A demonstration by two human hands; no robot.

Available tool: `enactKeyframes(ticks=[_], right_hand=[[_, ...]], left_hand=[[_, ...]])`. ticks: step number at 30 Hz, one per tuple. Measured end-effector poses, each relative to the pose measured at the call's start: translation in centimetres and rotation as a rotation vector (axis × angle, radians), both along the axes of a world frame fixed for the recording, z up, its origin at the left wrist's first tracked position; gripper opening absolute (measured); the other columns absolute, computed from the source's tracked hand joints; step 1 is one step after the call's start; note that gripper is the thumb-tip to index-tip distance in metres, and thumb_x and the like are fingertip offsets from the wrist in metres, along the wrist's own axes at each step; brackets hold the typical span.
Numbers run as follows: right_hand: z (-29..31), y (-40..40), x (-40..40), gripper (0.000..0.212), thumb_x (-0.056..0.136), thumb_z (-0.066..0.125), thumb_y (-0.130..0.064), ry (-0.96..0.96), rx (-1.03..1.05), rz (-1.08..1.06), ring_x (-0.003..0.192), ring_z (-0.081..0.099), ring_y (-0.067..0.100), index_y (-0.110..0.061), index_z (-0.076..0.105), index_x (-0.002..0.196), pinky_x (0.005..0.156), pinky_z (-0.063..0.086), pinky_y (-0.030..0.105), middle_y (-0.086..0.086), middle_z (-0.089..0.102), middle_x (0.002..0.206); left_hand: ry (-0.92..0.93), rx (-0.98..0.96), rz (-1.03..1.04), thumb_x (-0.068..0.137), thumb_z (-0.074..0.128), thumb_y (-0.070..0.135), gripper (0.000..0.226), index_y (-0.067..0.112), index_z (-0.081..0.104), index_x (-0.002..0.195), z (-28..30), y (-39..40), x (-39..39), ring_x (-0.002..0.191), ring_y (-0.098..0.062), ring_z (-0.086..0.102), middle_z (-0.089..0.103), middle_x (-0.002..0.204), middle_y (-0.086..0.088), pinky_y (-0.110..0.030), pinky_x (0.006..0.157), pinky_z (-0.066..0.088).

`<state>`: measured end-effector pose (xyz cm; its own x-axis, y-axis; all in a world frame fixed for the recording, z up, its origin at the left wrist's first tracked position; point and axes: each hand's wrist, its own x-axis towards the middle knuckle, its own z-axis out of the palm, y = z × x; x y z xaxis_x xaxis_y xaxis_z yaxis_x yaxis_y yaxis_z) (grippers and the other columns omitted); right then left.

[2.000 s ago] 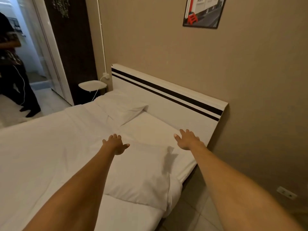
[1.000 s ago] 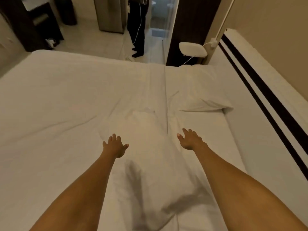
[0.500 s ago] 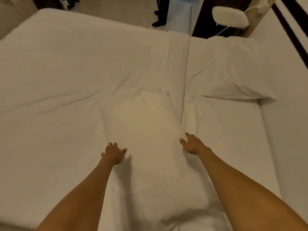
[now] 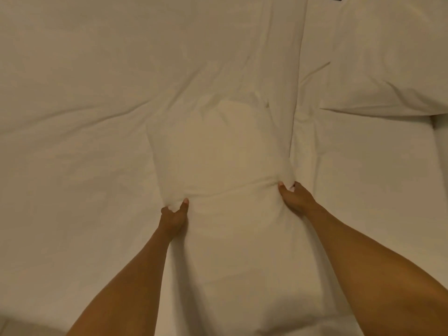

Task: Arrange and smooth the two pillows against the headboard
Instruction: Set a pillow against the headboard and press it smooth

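Both hands grip the near pillow [image 4: 218, 154]: left hand [image 4: 173, 217] and right hand [image 4: 294, 198] pinching its sides; second pillow [image 4: 388, 57] lies at two o'clock.

Two bare forearms are showing from the lower edge of the view — no sleeves, no watch, no rings or bands visible. The left hand [image 4: 173, 218] and right hand [image 4: 294, 198] are showing uncovered too — short plain thumbnails, no gloves.
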<state>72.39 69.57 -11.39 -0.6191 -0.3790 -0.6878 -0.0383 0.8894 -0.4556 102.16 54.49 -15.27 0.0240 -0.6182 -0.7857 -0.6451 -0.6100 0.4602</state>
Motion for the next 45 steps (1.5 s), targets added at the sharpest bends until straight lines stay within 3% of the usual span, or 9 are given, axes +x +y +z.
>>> enactKeyframes(ticks=[4, 8, 15, 26, 30, 35, 39, 41, 45], right_hand=[[0.5, -0.3, -0.6, 0.092, 0.068, 0.068, -0.068, -0.072, -0.079, -0.175, 0.118, 0.057, 0.032, -0.007, 0.049, 0.134, 0.102, 0.047, 0.040, 0.010, 0.058, 0.132], [1.9, -0.9, -1.0, 0.089, 0.074, 0.076, -0.050, -0.121, -0.101, -0.215, 0.123, 0.053, 0.033, 0.000, 0.042, 0.140, 0.102, 0.044, 0.037, 0.013, 0.052, 0.138], [4.8, 0.2, -0.8, 0.058, 0.084, 0.070, -0.032, -0.044, -0.144, -0.241, 0.120, 0.055, 0.032, -0.003, 0.054, 0.132, 0.093, 0.042, 0.030, 0.014, 0.058, 0.133], [13.1, 6.4, -3.0, 0.046, 0.086, 0.066, -0.023, 0.077, -0.194, -0.367, 0.119, 0.056, 0.033, -0.008, 0.058, 0.129, 0.090, 0.042, 0.030, 0.015, 0.062, 0.129], [16.1, 10.2, -5.2, 0.042, 0.087, 0.065, -0.023, 0.133, -0.190, -0.443, 0.117, 0.057, 0.033, -0.008, 0.060, 0.126, 0.089, 0.043, 0.030, 0.015, 0.063, 0.126], [19.0, 15.6, -8.1, 0.041, 0.086, 0.066, -0.022, 0.209, -0.190, -0.557, 0.117, 0.057, 0.033, -0.009, 0.061, 0.125, 0.091, 0.043, 0.030, 0.015, 0.063, 0.127], [20.0, 20.5, -10.7, 0.043, 0.087, 0.065, -0.021, 0.261, -0.190, -0.641, 0.120, 0.055, 0.032, -0.008, 0.059, 0.128, 0.088, 0.039, 0.025, 0.014, 0.061, 0.129], [19.9, 22.8, -12.2, 0.043, 0.087, 0.066, -0.020, 0.282, -0.187, -0.673, 0.119, 0.056, 0.032, -0.008, 0.060, 0.127, 0.087, 0.040, 0.025, 0.014, 0.062, 0.128], [18.9, 26.7, -15.5, 0.043, 0.087, 0.067, -0.021, 0.311, -0.174, -0.721, 0.117, 0.057, 0.032, -0.008, 0.060, 0.127, 0.091, 0.042, 0.028, 0.013, 0.063, 0.127]], left_hand=[[0.051, 0.040, 0.113, 0.073, 0.075, 0.056, 0.100, 0.001, 0.034, 0.147, -0.1, -1.1, 0.8, 0.135, -0.036, 0.043, 0.042, 0.150, -0.014, -0.046, 0.113, 0.036], [0.152, 0.178, 0.155, 0.073, 0.080, 0.041, 0.091, 0.000, 0.040, 0.143, 0.3, -2.1, 1.6, 0.138, -0.033, 0.040, 0.043, 0.150, -0.012, -0.045, 0.115, 0.032], [0.323, 0.284, 0.169, 0.080, 0.075, 0.039, 0.073, 0.005, 0.048, 0.138, 3.3, -1.7, 1.6, 0.129, -0.032, 0.051, 0.057, 0.137, -0.011, -0.047, 0.111, 0.038], [0.348, 0.416, -0.097, 0.084, 0.072, 0.028, 0.030, 0.004, 0.065, 0.100, 11.2, -0.1, -4.9, 0.094, -0.027, 0.062, 0.065, 0.111, -0.013, -0.039, 0.094, 0.045], [0.360, 0.415, -0.205, 0.077, 0.079, 0.030, 0.057, 0.000, 0.061, 0.122, 12.4, 1.0, -9.1, 0.117, -0.032, 0.059, 0.065, 0.125, -0.014, -0.043, 0.106, 0.044], [0.417, 0.446, -0.340, 0.068, 0.084, 0.032, 0.078, 0.000, 0.055, 0.132, 13.0, 3.9, -15.2, 0.119, -0.032, 0.058, 0.062, 0.130, -0.015, -0.041, 0.100, 0.047], [0.488, 0.480, -0.418, 0.038, 0.097, 0.040, 0.112, 0.001, 0.053, 0.135, 11.1, 6.5, -20.1, 0.116, -0.032, 0.061, 0.065, 0.128, -0.014, -0.045, 0.102, 0.048], [0.496, 0.503, -0.460, 0.041, 0.096, 0.040, 0.111, 0.001, 0.052, 0.135, 11.2, 8.3, -22.7, 0.117, -0.034, 0.061, 0.064, 0.129, -0.015, -0.047, 0.106, 0.046], [0.487, 0.500, -0.523, 0.075, 0.079, 0.028, 0.070, -0.003, 0.053, 0.132, 11.9, 12.9, -27.7, 0.119, -0.032, 0.058, 0.063, 0.128, -0.014, -0.045, 0.109, 0.042]])
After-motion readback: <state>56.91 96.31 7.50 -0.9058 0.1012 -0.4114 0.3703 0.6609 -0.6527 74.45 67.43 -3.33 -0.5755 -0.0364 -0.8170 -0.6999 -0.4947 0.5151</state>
